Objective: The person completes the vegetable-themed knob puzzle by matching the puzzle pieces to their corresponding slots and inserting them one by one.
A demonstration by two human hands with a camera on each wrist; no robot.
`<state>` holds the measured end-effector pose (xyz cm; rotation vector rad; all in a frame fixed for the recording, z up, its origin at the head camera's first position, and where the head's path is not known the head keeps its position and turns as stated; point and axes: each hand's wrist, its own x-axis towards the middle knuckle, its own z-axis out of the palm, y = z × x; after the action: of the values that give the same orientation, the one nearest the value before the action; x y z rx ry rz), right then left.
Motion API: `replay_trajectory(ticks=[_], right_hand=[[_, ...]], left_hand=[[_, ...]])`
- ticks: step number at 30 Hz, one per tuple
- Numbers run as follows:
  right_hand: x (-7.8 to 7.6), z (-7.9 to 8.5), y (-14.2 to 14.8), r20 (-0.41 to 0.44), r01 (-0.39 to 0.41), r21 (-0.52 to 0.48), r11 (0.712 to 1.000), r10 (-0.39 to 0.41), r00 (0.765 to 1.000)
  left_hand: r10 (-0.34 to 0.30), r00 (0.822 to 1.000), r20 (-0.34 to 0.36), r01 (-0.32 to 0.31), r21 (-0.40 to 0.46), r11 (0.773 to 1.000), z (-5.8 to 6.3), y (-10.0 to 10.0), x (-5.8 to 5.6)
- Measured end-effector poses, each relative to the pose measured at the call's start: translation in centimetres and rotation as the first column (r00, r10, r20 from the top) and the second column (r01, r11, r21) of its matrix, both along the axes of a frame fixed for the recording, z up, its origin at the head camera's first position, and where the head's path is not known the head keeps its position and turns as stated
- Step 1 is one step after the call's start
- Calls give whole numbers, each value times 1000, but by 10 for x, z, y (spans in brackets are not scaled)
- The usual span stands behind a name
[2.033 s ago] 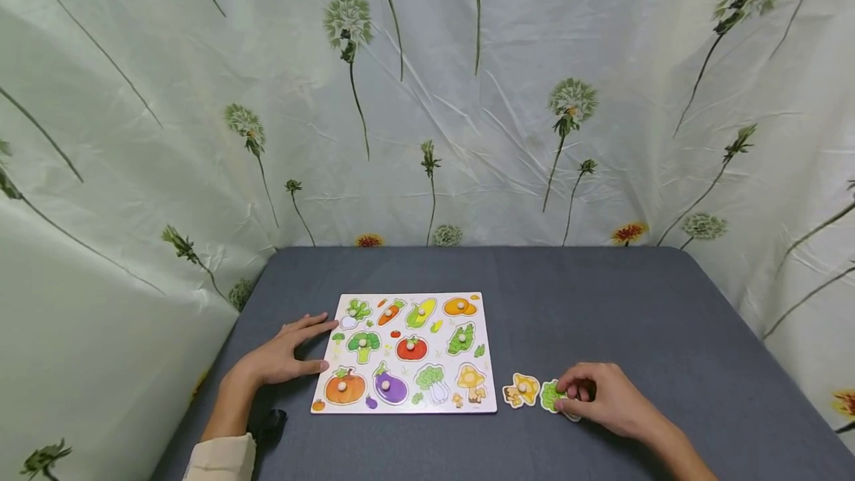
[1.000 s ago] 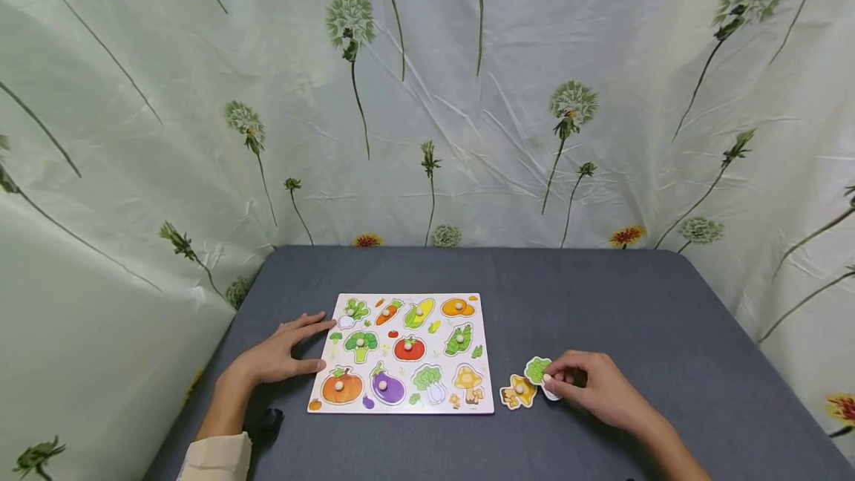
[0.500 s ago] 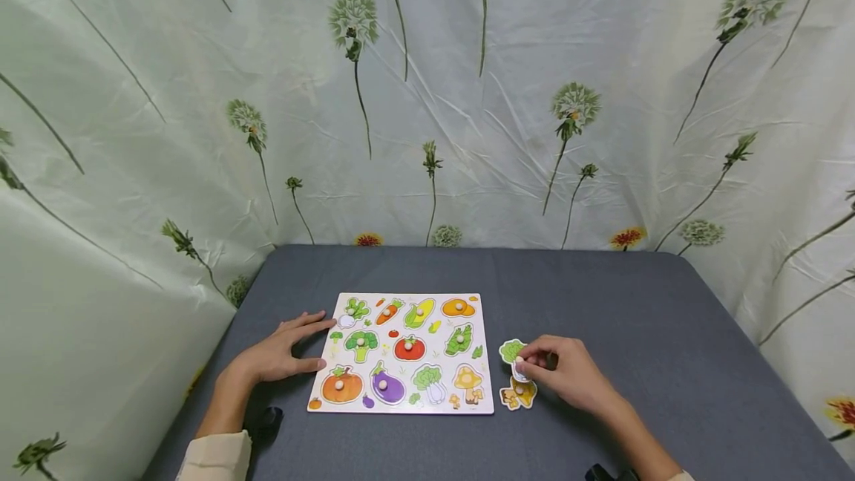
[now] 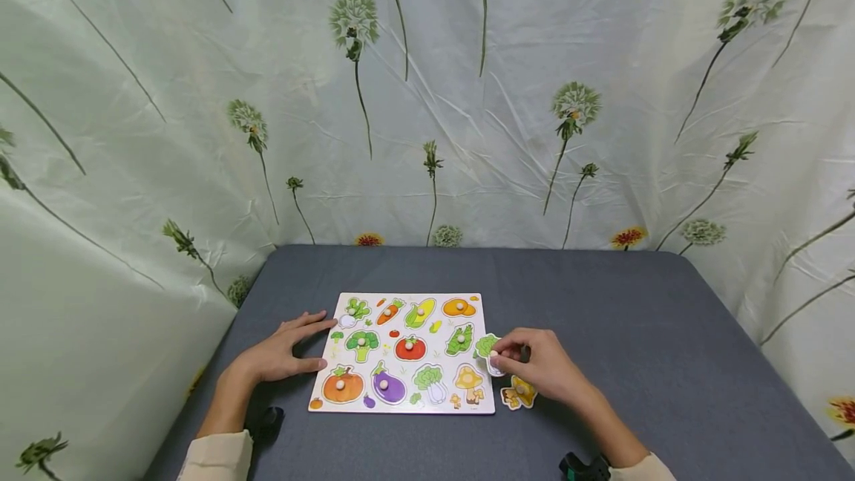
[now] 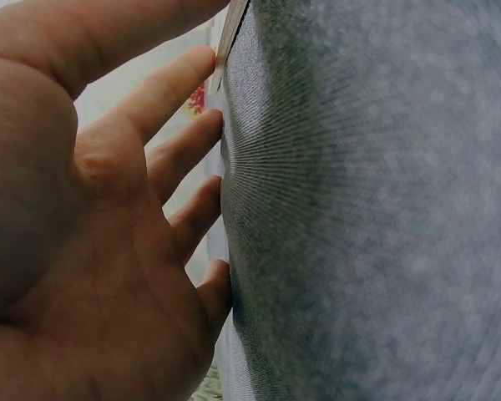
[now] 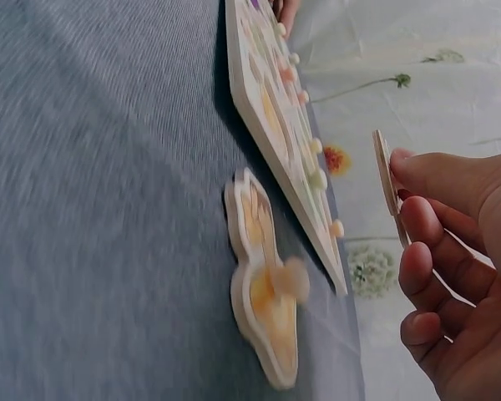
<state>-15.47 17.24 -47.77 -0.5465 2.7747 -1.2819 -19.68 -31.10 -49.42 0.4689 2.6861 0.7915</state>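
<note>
A white puzzle board (image 4: 434, 403) printed with vegetables lies on the table, most of its pieces seated with round knobs. The bok choy and mushroom spots on its front row carry no knobs. My right hand (image 4: 544, 366) pinches a bok choy puzzle piece (image 4: 486, 345), held off the table by the board's right edge; the right wrist view shows the piece (image 6: 386, 175) edge-on. Below it lies a mushroom puzzle piece (image 4: 524, 390) with a knob. My left hand (image 4: 283, 353) rests with spread fingers at the board's left edge.
A grey cloth covers the table (image 4: 588, 303). Behind it hangs a pale curtain (image 4: 494, 169) with a dandelion print. Dark wrist devices (image 4: 584, 466) sit at both forearms.
My right hand has picked up the bok choy piece from the table's right side and carried it left, past the mushroom piece, to the board's edge. My left hand has stayed in place.
</note>
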Motion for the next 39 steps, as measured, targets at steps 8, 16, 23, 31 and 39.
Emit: replay_trajectory(ticks=[8, 16, 23, 31, 39], right_hand=[[-1, -4, -19, -15, -53, -54, 997, 52, 999], [-2, -4, -37, 25, -68, -61, 996, 69, 997], [-2, -7, -50, 11, -116, -75, 990, 117, 993], [-1, -11, -63, 24, -159, -75, 984, 162, 987], [2, -17, -74, 25, -192, -78, 978, 195, 981]], left_hand=[[1, 1000, 1, -1, 1, 1000, -2, -1, 0], [12, 1000, 5, -12, -6, 1000, -2, -1, 0], [10, 1000, 8, -10, -2, 1000, -1, 0, 0], [10, 1000, 8, -10, -1, 1000, 0, 0, 0], [7, 1000, 18, -7, 8, 1000, 3, 3, 1]])
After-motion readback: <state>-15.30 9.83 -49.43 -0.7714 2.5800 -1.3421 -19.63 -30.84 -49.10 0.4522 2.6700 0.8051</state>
